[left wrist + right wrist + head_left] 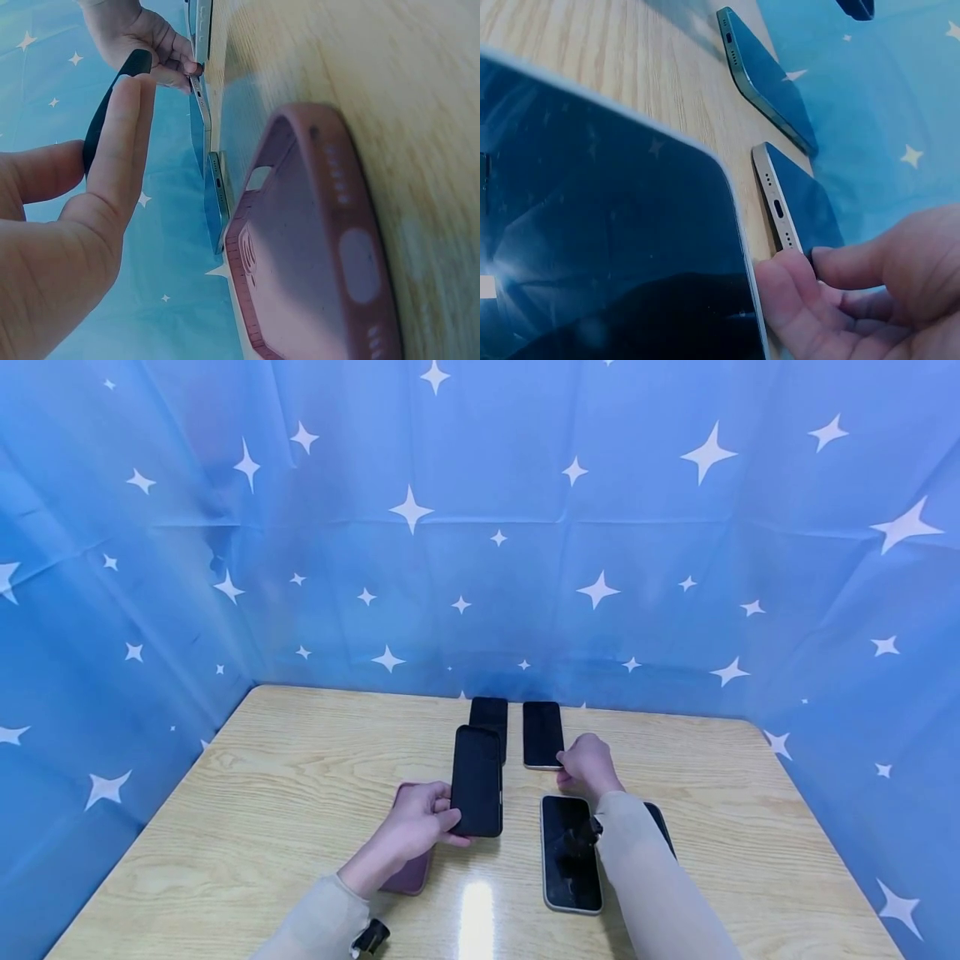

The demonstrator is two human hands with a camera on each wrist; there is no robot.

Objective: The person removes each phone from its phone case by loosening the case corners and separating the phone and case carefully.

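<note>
Creased, star-printed blue cloth (135, 568) walled the wood-grained bench (187, 827). From the left, a pink phone case (408, 877) lay beneath the left hand (418, 822), its grip pinching a black phone-shaped slab (477, 785) above the bench; glare (476, 918) streaked the near surface; the right hand's (588, 766) grip pinched a corner of a smartphone (542, 733) lying near the back edge.

A blue curtain (487, 460) is patterned with white four-pointed stars, the desk (315, 743) with tan wood grain. The held item (477, 785) is coloured black, the case (296, 247) dusty pink. Dark-screened, the pinched phone (542, 735) is edged in pale gold, the near phone (568, 864) in pale grey.
</note>
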